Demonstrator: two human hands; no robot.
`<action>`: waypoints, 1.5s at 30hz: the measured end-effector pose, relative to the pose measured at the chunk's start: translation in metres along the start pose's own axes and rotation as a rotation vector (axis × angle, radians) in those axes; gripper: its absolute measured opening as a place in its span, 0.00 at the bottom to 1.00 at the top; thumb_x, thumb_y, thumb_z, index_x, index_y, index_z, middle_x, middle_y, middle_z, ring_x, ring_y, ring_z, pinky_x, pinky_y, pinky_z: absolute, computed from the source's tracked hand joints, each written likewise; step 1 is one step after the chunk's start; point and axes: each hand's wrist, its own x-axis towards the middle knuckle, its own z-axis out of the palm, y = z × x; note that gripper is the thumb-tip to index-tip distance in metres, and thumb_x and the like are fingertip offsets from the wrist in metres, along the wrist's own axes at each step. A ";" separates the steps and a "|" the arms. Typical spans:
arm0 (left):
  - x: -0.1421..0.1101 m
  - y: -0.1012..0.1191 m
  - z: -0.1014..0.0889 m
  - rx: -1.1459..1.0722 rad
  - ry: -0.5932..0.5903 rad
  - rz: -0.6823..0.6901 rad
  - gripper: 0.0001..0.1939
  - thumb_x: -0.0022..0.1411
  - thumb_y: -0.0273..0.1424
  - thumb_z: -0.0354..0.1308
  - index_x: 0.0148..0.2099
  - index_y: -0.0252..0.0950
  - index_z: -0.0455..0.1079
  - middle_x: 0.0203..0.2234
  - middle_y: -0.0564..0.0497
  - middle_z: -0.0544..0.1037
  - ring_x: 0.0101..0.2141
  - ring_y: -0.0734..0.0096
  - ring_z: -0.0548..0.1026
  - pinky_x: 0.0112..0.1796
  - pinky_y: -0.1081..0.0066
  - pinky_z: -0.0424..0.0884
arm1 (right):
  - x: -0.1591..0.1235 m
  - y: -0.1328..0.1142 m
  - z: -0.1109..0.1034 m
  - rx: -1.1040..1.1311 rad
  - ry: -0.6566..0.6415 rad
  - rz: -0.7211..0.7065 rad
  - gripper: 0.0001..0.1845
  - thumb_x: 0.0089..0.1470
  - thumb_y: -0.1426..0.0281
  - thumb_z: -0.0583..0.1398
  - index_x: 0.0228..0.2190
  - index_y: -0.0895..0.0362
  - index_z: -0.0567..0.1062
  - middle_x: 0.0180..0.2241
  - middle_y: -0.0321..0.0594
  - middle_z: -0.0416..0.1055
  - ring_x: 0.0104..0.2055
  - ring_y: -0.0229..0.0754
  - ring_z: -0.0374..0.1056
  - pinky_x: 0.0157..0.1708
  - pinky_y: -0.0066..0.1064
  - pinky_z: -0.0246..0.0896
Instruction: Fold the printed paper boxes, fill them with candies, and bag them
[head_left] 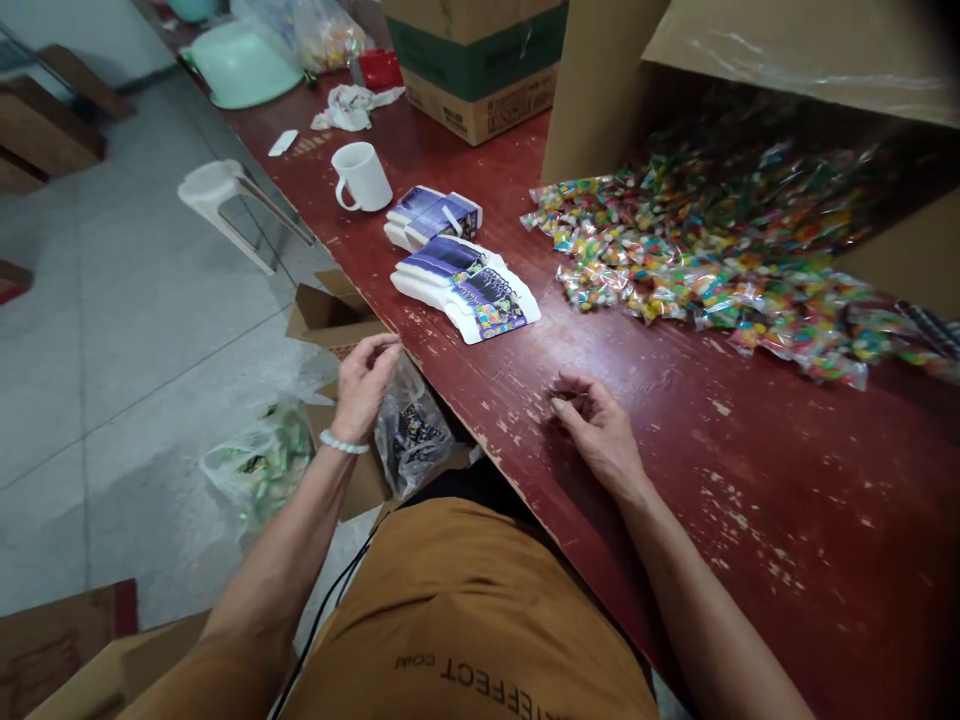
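My left hand (364, 388), with a pale bead bracelet on its wrist, hovers at the table's left edge. Its thumb and fingers are drawn together, and nothing shows between them. Over the bare red tabletop is my right hand (598, 432), fingers loosely curled and the thumb apart from them, holding nothing that I can see. Beyond both hands lies a fanned stack of flat printed cartons (491, 298), purple and white with colourful candy pictures. Behind it rests another bundle of folded cartons (435, 215).
Many small clear packets of colourful candy (675, 265) spill from a large cardboard box (592, 90) at right. A white mug (362, 177), a taped carton (476, 65) and a mint basin (244, 65) stand farther back. Below left are a plastic bag (412, 435) and a white stool (214, 185).
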 end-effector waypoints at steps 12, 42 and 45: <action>0.038 0.043 0.100 1.086 -0.270 0.450 0.28 0.62 0.51 0.54 0.58 0.42 0.69 0.49 0.39 0.70 0.46 0.47 0.68 0.39 0.60 0.63 | -0.003 -0.003 0.005 -0.134 0.045 -0.145 0.12 0.57 0.66 0.59 0.42 0.55 0.74 0.36 0.41 0.75 0.34 0.41 0.70 0.38 0.34 0.66; -0.060 0.080 0.081 -0.704 -1.156 -0.553 0.23 0.45 0.40 0.73 0.39 0.31 0.75 0.27 0.46 0.79 0.23 0.68 0.77 0.26 0.70 0.76 | -0.018 -0.070 0.014 0.445 -0.179 -0.011 0.29 0.55 0.63 0.64 0.57 0.48 0.64 0.48 0.42 0.71 0.32 0.35 0.69 0.24 0.24 0.66; -0.059 0.088 0.081 -0.627 -1.089 -0.581 0.23 0.45 0.39 0.73 0.40 0.31 0.74 0.25 0.48 0.78 0.21 0.70 0.76 0.25 0.70 0.76 | -0.020 -0.069 0.012 0.490 -0.201 0.024 0.30 0.54 0.61 0.63 0.57 0.47 0.63 0.50 0.43 0.71 0.26 0.33 0.67 0.20 0.25 0.64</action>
